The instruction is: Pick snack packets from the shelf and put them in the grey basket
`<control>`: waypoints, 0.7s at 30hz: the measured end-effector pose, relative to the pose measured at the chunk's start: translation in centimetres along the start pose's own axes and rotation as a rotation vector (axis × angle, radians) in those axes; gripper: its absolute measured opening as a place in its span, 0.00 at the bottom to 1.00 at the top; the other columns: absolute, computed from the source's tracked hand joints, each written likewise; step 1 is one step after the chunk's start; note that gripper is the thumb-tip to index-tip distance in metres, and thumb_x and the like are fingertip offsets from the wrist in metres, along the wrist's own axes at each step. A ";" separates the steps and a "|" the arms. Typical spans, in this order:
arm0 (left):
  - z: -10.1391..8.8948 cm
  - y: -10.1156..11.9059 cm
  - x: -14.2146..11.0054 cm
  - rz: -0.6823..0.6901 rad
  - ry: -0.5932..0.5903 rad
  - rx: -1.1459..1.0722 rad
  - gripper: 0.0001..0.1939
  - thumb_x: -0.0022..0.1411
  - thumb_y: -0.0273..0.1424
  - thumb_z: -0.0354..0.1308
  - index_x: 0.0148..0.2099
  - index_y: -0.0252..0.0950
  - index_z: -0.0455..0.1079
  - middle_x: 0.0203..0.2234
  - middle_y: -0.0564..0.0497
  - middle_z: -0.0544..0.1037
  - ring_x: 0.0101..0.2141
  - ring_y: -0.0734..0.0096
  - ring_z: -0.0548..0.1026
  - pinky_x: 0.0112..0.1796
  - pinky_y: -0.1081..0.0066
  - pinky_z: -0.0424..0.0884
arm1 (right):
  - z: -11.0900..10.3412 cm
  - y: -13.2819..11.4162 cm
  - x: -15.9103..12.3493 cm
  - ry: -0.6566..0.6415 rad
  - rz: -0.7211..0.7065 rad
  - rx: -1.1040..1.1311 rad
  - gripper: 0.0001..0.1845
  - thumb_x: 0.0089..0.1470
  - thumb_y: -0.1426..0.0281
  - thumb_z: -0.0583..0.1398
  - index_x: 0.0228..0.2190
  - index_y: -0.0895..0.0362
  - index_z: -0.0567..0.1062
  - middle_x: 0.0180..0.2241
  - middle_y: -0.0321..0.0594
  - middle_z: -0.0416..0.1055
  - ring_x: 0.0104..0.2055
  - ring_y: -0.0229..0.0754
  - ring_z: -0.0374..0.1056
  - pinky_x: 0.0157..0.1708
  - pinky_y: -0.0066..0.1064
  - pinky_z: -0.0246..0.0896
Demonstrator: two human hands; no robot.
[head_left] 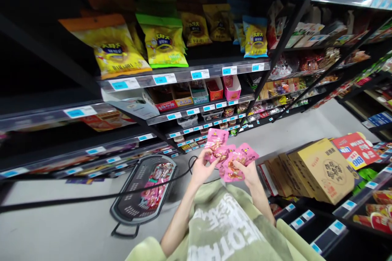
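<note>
At far L, a bare stretch of grey floor [39, 220] is seen below low shelf tiers. Next, a dark grey shopping basket [131, 200] is set on the floor w/ its handle [125, 232] toward the bottom of the view; pink and red packets [156, 187] are held in it. A black cable [92, 196] is stretched across, passing over the basket from the L edge toward the hands. Above, on the upper shelf [214, 59], yellow snack bags [114, 49] w/ orange, green and blue tops are stood; small open boxes [199, 91] incl. a pink one at the R end are lined up on the tier below. In the ctr, pink pouches [234, 165] are held up in front of the body, fanned and partly overlapped, well apart from the basket. By the L hand [206, 166] a pouch is pinched btwn thumb and fingers at the L side of the fan; by the R hand [245, 171] the R-side pouches are gripped, thumb laid on the front. A green shirt w/ white lettering [226, 224] is seen below the hands. To the R, cardboard boxes [324, 171] are placed near a red and yellow carton [355, 151], and price tags [337, 227] are fixed along the shelf edges.
</note>
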State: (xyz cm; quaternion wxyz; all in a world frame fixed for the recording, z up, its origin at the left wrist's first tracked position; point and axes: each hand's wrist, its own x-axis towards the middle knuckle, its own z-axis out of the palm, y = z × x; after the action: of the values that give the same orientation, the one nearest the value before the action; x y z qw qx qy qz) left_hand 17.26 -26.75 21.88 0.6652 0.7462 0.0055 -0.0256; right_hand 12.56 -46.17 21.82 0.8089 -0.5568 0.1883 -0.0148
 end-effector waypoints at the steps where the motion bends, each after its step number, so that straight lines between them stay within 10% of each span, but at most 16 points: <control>1: -0.3 0.1 -0.1 0.015 -0.007 0.011 0.18 0.51 0.38 0.73 0.43 0.41 0.76 0.38 0.50 0.82 0.33 0.65 0.77 0.39 0.71 0.71 | -0.2 -0.2 0.1 -0.012 0.016 0.003 0.22 0.40 0.65 0.76 0.39 0.51 0.79 0.40 0.43 0.82 0.43 0.54 0.80 0.47 0.46 0.76; 13: -1.2 1.1 -1.4 -0.044 -0.338 -0.022 0.31 0.54 0.29 0.67 0.61 0.44 0.73 0.36 0.51 0.84 0.34 0.60 0.80 0.42 0.70 0.71 | -1.9 -3.5 1.6 -0.246 0.149 -0.025 0.23 0.40 0.68 0.76 0.40 0.54 0.81 0.42 0.44 0.83 0.42 0.53 0.80 0.45 0.45 0.78; 21: 0.8 -3.1 -1.5 -0.087 -0.177 -0.047 0.27 0.55 0.32 0.65 0.58 0.38 0.69 0.37 0.49 0.82 0.34 0.61 0.79 0.41 0.67 0.73 | -0.6 -1.5 2.1 -0.085 0.217 0.252 0.26 0.41 0.65 0.75 0.44 0.51 0.78 0.43 0.39 0.82 0.44 0.51 0.80 0.47 0.46 0.78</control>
State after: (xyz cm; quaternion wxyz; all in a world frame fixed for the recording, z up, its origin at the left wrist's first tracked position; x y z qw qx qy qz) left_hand 15.56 -27.11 18.75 0.6785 0.7244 -0.0201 -0.1201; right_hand 14.57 -47.82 22.42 0.8764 -0.4275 0.2095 0.0729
